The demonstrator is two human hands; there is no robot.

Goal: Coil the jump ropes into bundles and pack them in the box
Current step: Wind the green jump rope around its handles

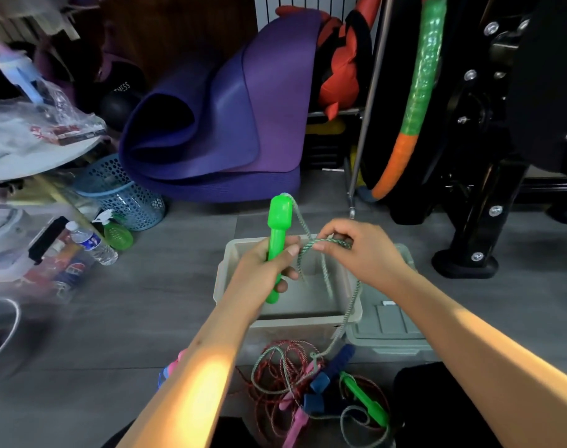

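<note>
My left hand (267, 270) grips a bright green jump rope handle (278, 227) upright above the grey box (223, 279). Its green-grey rope (351, 305) runs from the handle's top to my right hand (356, 250), which pinches a fold of it over the box, then trails down to the floor. The rope's second green handle (366, 404) lies near my knees. Beside it sits a tangle of red rope (275, 383) with pink handles (295, 428) and dark blue handles (333, 373).
The box's grey lid (388, 331) lies on the floor right of the box. A folded purple mat (217, 124) stands behind. A blue perforated basket (126, 195), a green spray bottle (115, 232) and a water bottle (92, 242) are at left; black exercise equipment (476, 205) stands at right.
</note>
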